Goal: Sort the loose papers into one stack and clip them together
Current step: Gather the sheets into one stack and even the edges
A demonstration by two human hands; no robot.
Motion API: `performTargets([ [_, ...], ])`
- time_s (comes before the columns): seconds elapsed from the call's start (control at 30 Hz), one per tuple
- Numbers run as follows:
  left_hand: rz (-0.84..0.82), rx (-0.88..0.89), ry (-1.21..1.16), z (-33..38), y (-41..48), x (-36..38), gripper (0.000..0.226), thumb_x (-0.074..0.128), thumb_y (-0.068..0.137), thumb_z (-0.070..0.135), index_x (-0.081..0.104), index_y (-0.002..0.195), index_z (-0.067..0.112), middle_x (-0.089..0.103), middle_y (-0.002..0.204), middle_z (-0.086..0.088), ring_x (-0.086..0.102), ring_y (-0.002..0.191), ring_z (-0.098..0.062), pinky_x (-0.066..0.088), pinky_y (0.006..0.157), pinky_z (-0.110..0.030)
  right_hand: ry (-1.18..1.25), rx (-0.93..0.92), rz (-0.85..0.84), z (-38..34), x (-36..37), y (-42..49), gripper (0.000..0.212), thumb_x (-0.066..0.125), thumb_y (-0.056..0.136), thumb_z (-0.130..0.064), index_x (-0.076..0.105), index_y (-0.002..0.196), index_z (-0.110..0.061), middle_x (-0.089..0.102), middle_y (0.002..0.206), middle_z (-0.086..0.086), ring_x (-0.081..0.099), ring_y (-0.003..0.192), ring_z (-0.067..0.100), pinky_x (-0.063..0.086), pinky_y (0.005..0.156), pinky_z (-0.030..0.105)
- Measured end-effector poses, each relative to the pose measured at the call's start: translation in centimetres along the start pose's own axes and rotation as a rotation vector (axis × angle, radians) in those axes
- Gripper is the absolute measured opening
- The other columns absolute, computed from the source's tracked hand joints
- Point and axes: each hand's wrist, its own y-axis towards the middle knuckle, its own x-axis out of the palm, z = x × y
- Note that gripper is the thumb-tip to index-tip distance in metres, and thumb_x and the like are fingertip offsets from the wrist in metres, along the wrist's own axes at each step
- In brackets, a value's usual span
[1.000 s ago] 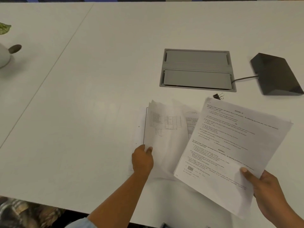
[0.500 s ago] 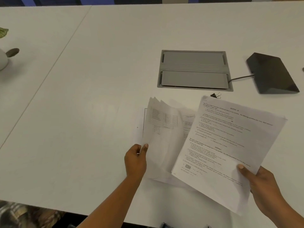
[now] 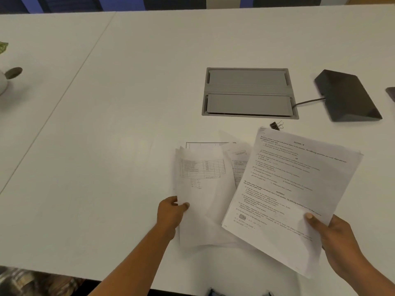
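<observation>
The left hand (image 3: 171, 212) pinches 1 bunch of papers (image 3: 203, 189) by its left edge, and the right hand (image 3: 333, 236) grips 1 printed stack (image 3: 295, 195) above the white table (image 3: 106, 124). 1 black binder clip (image 3: 275, 125) lies on the table just past the stack's top edge.

A grey cable hatch (image 3: 249, 94) sits flush in the white table (image 3: 128, 103). Right of the hatch lies a black wedge-shaped box (image 3: 347, 96), corded to it.

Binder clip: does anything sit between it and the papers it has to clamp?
Nothing visible does. The binder clip lies on bare table just beyond the top edge of the sheets in the right hand.
</observation>
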Motion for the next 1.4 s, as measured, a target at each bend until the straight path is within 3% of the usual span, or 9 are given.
performTargets([
  [0.13, 0.034, 0.034, 0.08, -0.3, 0.4, 0.8, 0.007, 0.062, 0.095, 0.014, 0.066, 0.095, 0.008, 0.071, 0.097, -0.01, 0.067, 0.085, -0.029, 0.058, 0.076, -0.037, 0.003, -0.004, 0.003, 0.2, 0.0, -0.1, 0.019, 0.06, 0.093, -0.008, 0.067, 0.11, -0.013, 0.071, 0.11, 0.009, 0.065, 0.103, 0.034, 0.048, 0.093, 0.047],
  [0.27, 0.104, 0.087, 0.2, -0.7, 0.3, 0.4, 0.028, 0.068, 0.088, 0.012, 0.043, 0.075, 0.012, 0.057, 0.081, -0.009, 0.055, 0.069, -0.022, 0.047, 0.06, -0.03, 0.0, 0.003, 0.01, 0.3, -0.1, 0.0, 0.026, 0.061, 0.093, -0.009, 0.066, 0.118, -0.007, 0.071, 0.113, 0.012, 0.065, 0.106, 0.035, 0.048, 0.097, 0.052],
  [0.37, 0.085, 0.095, 0.176, -0.7, 0.2, 0.0, 0.023, 0.073, 0.084, 0.01, 0.051, 0.09, 0.012, 0.062, 0.089, -0.007, 0.062, 0.077, -0.024, 0.053, 0.065, -0.031, -0.013, 0.001, 0.008, 0.2, -0.1, -0.1, 0.029, 0.061, 0.093, -0.009, 0.065, 0.121, -0.005, 0.071, 0.113, 0.012, 0.066, 0.105, 0.035, 0.049, 0.095, 0.052],
  [0.47, 0.036, 0.156, 0.173, -0.4, 0.0, -0.3, 0.024, 0.059, 0.097, 0.017, 0.062, 0.12, 0.011, 0.07, 0.111, -0.007, 0.067, 0.099, -0.028, 0.056, 0.087, -0.038, -0.023, -0.004, 0.006, -0.2, 0.0, -0.3, 0.025, 0.059, 0.094, -0.007, 0.065, 0.118, -0.007, 0.071, 0.106, 0.007, 0.066, 0.101, 0.031, 0.049, 0.086, 0.042],
  [0.53, 0.049, 0.243, 0.252, -0.1, -0.2, -0.7, 0.028, 0.05, 0.101, 0.02, 0.065, 0.122, 0.01, 0.071, 0.115, -0.006, 0.066, 0.105, -0.028, 0.053, 0.094, -0.039, -0.029, -0.002, 0.005, -0.4, 0.1, -0.3, 0.025, 0.06, 0.093, -0.008, 0.065, 0.118, -0.007, 0.071, 0.106, 0.006, 0.066, 0.101, 0.031, 0.048, 0.084, 0.04],
  [0.67, 0.117, 0.407, 0.432, 0.6, -1.0, -2.0, 0.028, 0.048, 0.102, 0.024, 0.068, 0.119, 0.013, 0.074, 0.107, -0.005, 0.066, 0.087, -0.021, 0.055, 0.084, -0.032, -0.047, -0.002, -0.001, -0.6, 0.3, -0.2, 0.029, 0.06, 0.094, -0.01, 0.064, 0.122, -0.005, 0.071, 0.11, 0.011, 0.066, 0.096, 0.029, 0.048, 0.072, 0.034],
  [0.93, 0.204, 0.448, 0.389, 2.9, -2.4, -5.8, 0.028, 0.049, 0.101, 0.026, 0.07, 0.114, 0.014, 0.074, 0.1, -0.003, 0.065, 0.082, -0.02, 0.048, 0.073, -0.028, -0.046, 0.004, -0.034, -0.5, 0.9, -0.3, 0.024, 0.059, 0.094, -0.01, 0.064, 0.117, -0.006, 0.071, 0.104, 0.008, 0.064, 0.086, 0.023, 0.044, 0.062, 0.03],
  [1.23, 0.365, 0.527, 0.137, 6.9, -5.6, -10.7, 0.018, 0.059, 0.097, 0.018, 0.073, 0.106, 0.013, 0.073, 0.091, -0.003, 0.067, 0.083, -0.025, 0.045, 0.07, -0.028, -0.005, 0.017, -0.023, -0.1, 0.7, 0.4, 0.03, 0.062, 0.092, -0.012, 0.064, 0.122, -0.006, 0.072, 0.111, 0.01, 0.066, 0.103, 0.035, 0.05, 0.092, 0.048],
  [1.4, 0.227, 0.537, -0.105, 9.3, -8.2, -9.4, 0.01, 0.067, 0.091, 0.016, 0.073, 0.093, 0.025, 0.075, 0.081, 0.013, 0.069, 0.067, 0.001, 0.053, 0.062, -0.019, -0.006, 0.007, -0.047, -0.2, 1.6, 0.6, 0.03, 0.063, 0.092, -0.013, 0.065, 0.121, -0.007, 0.073, 0.11, 0.01, 0.068, 0.102, 0.035, 0.052, 0.089, 0.046],
])
